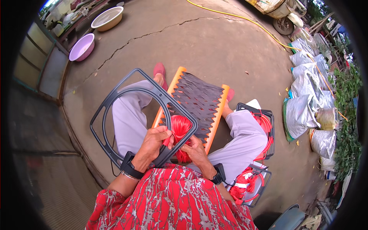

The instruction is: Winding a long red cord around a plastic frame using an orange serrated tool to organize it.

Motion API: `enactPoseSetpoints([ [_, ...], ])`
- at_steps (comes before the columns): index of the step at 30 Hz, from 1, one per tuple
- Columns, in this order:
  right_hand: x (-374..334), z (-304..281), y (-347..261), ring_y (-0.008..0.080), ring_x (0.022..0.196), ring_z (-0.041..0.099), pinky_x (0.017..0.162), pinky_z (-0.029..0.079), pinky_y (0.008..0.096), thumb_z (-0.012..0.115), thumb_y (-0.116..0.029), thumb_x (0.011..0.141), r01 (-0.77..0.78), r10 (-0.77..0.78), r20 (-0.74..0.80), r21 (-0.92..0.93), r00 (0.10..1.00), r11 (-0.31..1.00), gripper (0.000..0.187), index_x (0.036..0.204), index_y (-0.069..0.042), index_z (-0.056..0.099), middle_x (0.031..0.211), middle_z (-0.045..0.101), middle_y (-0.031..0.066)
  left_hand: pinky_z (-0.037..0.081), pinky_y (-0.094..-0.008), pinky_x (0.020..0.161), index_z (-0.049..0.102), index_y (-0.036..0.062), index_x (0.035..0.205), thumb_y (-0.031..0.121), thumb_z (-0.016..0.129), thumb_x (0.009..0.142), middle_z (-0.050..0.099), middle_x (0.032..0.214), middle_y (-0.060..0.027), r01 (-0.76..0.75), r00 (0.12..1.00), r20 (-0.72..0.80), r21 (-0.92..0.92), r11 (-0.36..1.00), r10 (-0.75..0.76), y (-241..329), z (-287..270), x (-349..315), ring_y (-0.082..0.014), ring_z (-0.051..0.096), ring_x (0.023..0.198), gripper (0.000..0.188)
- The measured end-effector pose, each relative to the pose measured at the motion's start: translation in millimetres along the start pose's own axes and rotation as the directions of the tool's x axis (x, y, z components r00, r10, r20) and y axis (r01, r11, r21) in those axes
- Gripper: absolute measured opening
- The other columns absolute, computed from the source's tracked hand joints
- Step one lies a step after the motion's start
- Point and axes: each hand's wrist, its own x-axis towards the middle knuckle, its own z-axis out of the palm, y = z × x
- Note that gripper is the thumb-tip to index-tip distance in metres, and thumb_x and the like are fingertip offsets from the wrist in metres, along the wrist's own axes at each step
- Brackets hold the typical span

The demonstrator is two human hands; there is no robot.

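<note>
A dark grey plastic frame [143, 71] with a big round opening leans across my lap, over my left leg. Inside its lower right corner sits a bundle of shiny red cord [181, 125], with more red cord hanging below the rim. My left hand [154, 141] is closed, thumb and fingers pinching red cord beside the bundle at the inner ring. Just right of it, my right hand [197, 152] curls at the underside of the corner against the red cord; its fingertips are partly hidden by the frame. Both wrists wear black bands.
Between my feet stands an orange-railed rack [216, 119] with dark woven strips. By my right leg lie black frames [272, 134] and red cord coils [245, 184]. Silvery sacks [303, 115] line the right; a yellow hose [245, 18] crosses behind. Basins [82, 48] stand far left.
</note>
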Motion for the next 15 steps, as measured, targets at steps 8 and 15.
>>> enactPoseSetpoints([
  [8, 6, -2, -27, 0.0128, 0.103, 0.056, 0.090, 0.046, 0.0279, 0.064, 0.008, 0.081, 0.165, -0.155, 0.143, -0.063, 0.978, 0.984, 0.043, 0.122, -0.001, 0.058, 0.116, 0.058, 0.0048, 0.049, -0.0256, 0.054, 0.061, -0.0041, 0.090, 0.000, 0.053, 0.089, 0.064, 0.075, -0.0109, -0.031, 0.999, 0.033, -0.012, 0.999, 0.032, 5, 10, -6, -0.0152, 0.059, 0.056, 0.009],
  [15, -9, -2, -38, 0.0183, 0.116, 0.051, 0.098, 0.042, 0.0313, 0.056, 0.011, 0.074, -0.031, 0.009, 0.096, 0.224, 0.995, 0.974, 0.082, 0.147, -0.005, 0.022, 0.126, 0.049, 0.0125, 0.049, -0.0257, 0.055, 0.061, -0.0046, 0.092, 0.001, 0.052, 0.090, 0.063, 0.073, -0.0106, 0.011, 1.000, 0.007, -0.002, 1.000, -0.011, -1, 5, 0, -0.0154, 0.058, 0.056, 0.011],
])
